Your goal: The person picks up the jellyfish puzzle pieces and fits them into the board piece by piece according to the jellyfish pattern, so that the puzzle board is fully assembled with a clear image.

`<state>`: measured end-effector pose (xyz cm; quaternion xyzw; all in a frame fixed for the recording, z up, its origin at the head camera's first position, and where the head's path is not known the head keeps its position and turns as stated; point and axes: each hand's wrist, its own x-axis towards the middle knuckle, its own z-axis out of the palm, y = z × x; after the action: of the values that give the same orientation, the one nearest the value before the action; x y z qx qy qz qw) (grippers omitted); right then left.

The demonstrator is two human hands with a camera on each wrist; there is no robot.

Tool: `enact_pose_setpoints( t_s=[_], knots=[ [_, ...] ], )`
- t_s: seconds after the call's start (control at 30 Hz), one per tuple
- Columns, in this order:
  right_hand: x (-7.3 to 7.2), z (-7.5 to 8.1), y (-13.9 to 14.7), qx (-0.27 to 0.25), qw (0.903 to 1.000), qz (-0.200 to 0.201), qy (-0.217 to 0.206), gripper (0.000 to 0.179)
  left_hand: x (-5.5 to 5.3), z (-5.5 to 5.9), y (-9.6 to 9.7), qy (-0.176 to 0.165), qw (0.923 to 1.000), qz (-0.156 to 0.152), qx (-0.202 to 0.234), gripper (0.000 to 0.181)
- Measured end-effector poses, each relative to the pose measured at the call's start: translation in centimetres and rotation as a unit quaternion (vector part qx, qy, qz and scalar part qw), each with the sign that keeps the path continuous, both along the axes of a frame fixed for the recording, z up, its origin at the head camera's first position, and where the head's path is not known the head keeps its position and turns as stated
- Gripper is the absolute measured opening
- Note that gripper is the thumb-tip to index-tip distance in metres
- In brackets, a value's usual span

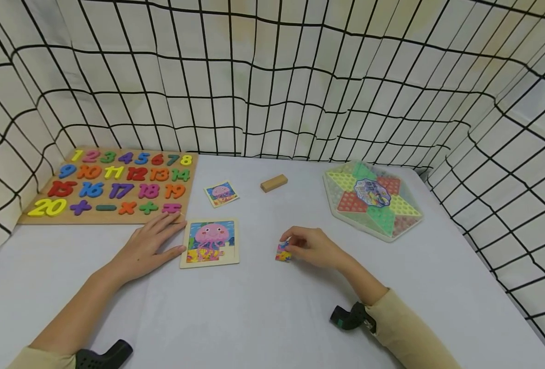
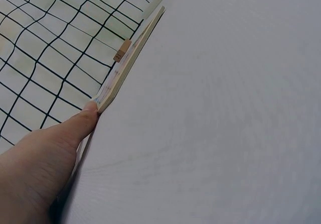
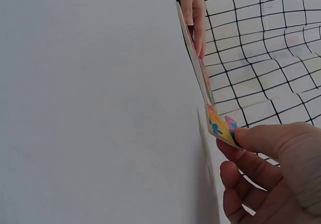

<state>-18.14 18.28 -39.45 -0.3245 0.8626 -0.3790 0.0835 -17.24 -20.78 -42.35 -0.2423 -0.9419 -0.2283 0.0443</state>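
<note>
A jellyfish puzzle (image 1: 211, 241) in a pale wooden frame lies on the white table, with a bare gap at its lower right. My left hand (image 1: 149, 248) rests beside it with fingers extended, the thumb at the frame's left edge and the fingertips over the lower edge of the number board (image 1: 69, 219). In the left wrist view the thumb (image 2: 75, 128) meets the corner of the frame. Right of the puzzle, my right hand (image 1: 316, 247) pinches a colourful puzzle piece (image 3: 220, 126) between thumb and index finger, tilted up, its yellow side with a blue flower showing.
A small jellyfish picture card (image 1: 221, 194) lies behind the puzzle, and a wooden block (image 1: 274, 183) to its right. A hexagonal Chinese checkers box (image 1: 372, 200) sits at the back right. Black wire mesh (image 1: 263, 77) over white cloth borders the table.
</note>
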Motion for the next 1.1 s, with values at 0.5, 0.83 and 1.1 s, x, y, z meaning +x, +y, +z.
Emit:
enact_pose_setpoints(
  t_s=[0.5, 0.83, 1.1],
  knots=[
    [-0.6, 0.6, -3.3, 0.003, 0.9991, 0.027, 0.031, 0.014, 0.1, 0.2, 0.2, -0.004, 1.0000, -0.002, 0.002, 0.063],
    [-1.2, 0.7, -5.6, 0.004, 0.9985, 0.039, 0.038, 0.013, 0.1, 0.1, 0.2, -0.010, 0.9999, 0.002, -0.004, 0.064],
    [-1.8, 0.7, -7.7, -0.005, 0.9964, 0.067, 0.052, 0.014, 0.1, 0.3, 0.2, -0.008, 1.0000, 0.001, -0.003, 0.064]
  ],
)
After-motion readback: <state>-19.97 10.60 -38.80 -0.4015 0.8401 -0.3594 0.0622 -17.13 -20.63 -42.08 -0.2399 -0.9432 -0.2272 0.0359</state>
